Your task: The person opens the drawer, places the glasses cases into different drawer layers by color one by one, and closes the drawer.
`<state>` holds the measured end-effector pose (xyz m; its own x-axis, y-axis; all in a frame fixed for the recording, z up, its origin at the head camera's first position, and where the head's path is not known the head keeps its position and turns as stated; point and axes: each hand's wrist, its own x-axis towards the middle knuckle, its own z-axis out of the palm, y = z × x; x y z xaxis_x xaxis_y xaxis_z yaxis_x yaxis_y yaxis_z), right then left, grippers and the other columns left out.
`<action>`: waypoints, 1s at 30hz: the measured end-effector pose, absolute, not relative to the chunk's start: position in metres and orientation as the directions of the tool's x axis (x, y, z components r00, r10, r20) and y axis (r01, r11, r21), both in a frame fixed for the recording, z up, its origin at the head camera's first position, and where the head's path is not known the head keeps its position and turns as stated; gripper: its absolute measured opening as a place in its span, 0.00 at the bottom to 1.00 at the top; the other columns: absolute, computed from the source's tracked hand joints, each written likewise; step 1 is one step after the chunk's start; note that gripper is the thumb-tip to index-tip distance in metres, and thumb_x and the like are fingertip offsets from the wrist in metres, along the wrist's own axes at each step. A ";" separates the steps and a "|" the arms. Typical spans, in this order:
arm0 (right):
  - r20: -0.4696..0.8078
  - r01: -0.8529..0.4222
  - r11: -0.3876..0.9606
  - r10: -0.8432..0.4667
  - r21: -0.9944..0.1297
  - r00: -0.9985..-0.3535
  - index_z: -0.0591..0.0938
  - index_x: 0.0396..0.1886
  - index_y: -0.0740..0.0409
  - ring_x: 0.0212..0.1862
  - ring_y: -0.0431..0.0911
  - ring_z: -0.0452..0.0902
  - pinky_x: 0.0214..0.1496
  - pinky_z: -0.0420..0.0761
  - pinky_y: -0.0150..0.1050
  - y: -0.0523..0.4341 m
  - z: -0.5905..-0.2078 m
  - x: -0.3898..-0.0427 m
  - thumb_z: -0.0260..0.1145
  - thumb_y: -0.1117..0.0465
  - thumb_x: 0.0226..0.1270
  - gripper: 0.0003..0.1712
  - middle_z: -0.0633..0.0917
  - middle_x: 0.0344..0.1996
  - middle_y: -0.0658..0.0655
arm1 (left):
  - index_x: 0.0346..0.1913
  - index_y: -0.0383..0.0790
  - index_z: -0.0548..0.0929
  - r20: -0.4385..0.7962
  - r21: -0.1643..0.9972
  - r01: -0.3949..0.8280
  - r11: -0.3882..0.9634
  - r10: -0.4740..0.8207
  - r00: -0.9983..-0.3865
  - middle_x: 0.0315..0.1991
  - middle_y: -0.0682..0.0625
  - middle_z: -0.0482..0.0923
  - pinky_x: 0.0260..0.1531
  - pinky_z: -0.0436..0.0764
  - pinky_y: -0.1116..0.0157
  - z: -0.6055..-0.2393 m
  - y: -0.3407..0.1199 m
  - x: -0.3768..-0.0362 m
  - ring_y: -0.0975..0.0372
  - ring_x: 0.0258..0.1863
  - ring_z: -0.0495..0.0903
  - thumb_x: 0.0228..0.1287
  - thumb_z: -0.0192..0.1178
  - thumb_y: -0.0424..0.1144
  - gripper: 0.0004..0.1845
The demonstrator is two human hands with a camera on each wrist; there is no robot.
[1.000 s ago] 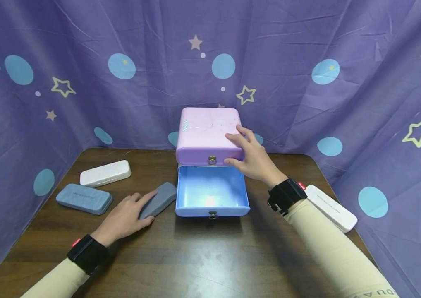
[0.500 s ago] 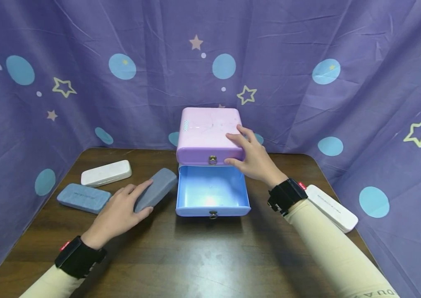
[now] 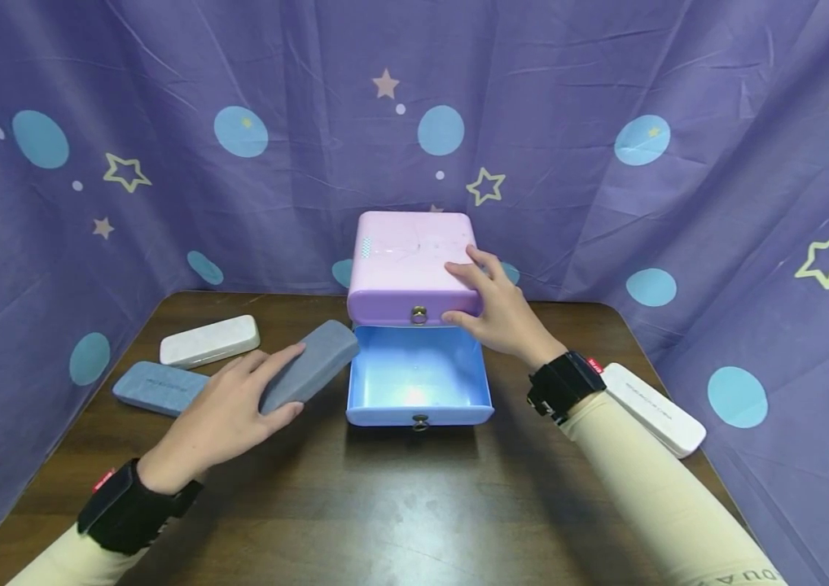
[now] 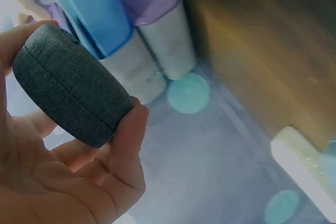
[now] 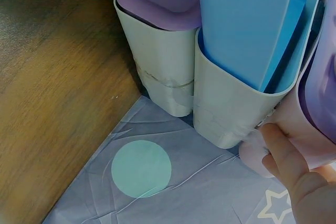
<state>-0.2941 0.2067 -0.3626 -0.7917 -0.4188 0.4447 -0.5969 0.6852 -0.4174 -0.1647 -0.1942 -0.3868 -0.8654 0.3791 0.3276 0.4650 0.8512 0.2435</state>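
Note:
My left hand (image 3: 220, 423) holds a grey-blue glasses case (image 3: 315, 362) between the thumb and fingers, tilted above the table. In the head view the case's far end overlaps the left edge of a pulled-out blue drawer (image 3: 414, 370). Its fabric side and seam show in the left wrist view, where the case (image 4: 71, 87) is gripped across its width. Nothing lies inside the blue drawer. My right hand (image 3: 498, 313) rests on the right corner of the pink top box (image 3: 403, 252), fingers spread on top and thumb at the purple drawer front (image 3: 385, 308).
Left of the drawers lie a white glasses case (image 3: 209, 342) and a blue glasses case (image 3: 161, 388), partly behind my left hand. Another white glasses case (image 3: 652, 409) lies by the table's right edge. A purple curtain (image 3: 554, 163) stands close behind the wooden table (image 3: 414, 521).
My left hand has lifted the grey-blue glasses case off the table and tilted its far end up, toward the blue drawer. The right hand and drawers have stayed put.

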 end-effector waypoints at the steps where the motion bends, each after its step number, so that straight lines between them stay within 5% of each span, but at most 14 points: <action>1: 0.445 -0.598 0.685 -0.420 -0.416 -0.791 0.74 0.77 0.48 0.73 0.72 0.69 0.67 0.74 0.69 0.207 -0.363 -0.294 0.82 0.51 0.64 0.44 0.57 0.83 0.64 | 0.81 0.53 0.69 0.325 0.241 0.476 0.846 0.392 -0.861 0.50 0.42 0.81 0.31 0.78 0.58 -0.384 -0.193 -0.164 0.55 0.37 0.79 0.63 0.76 0.51 0.44; 10: 0.444 -0.596 0.689 -0.419 -0.413 -0.792 0.74 0.77 0.48 0.73 0.72 0.69 0.67 0.73 0.71 0.208 -0.363 -0.294 0.82 0.51 0.63 0.44 0.57 0.83 0.64 | 0.80 0.55 0.71 0.281 0.219 0.551 0.805 0.489 -0.826 0.50 0.45 0.82 0.30 0.72 0.64 -0.362 -0.177 -0.163 0.60 0.35 0.76 0.64 0.74 0.52 0.42; 30: 0.444 -0.596 0.685 -0.418 -0.419 -0.793 0.74 0.77 0.47 0.73 0.72 0.68 0.68 0.73 0.69 0.207 -0.362 -0.294 0.82 0.52 0.63 0.44 0.57 0.83 0.64 | 0.79 0.58 0.72 0.211 0.232 0.605 0.762 0.568 -0.796 0.52 0.49 0.83 0.38 0.78 0.59 -0.349 -0.136 -0.176 0.57 0.43 0.79 0.63 0.73 0.57 0.42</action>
<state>-0.2942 0.2069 -0.3622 -0.7926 -0.4182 0.4437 -0.5959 0.6852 -0.4187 -0.1764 -0.1356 -0.3495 -0.7958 0.5677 0.2107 0.6049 0.7617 0.2321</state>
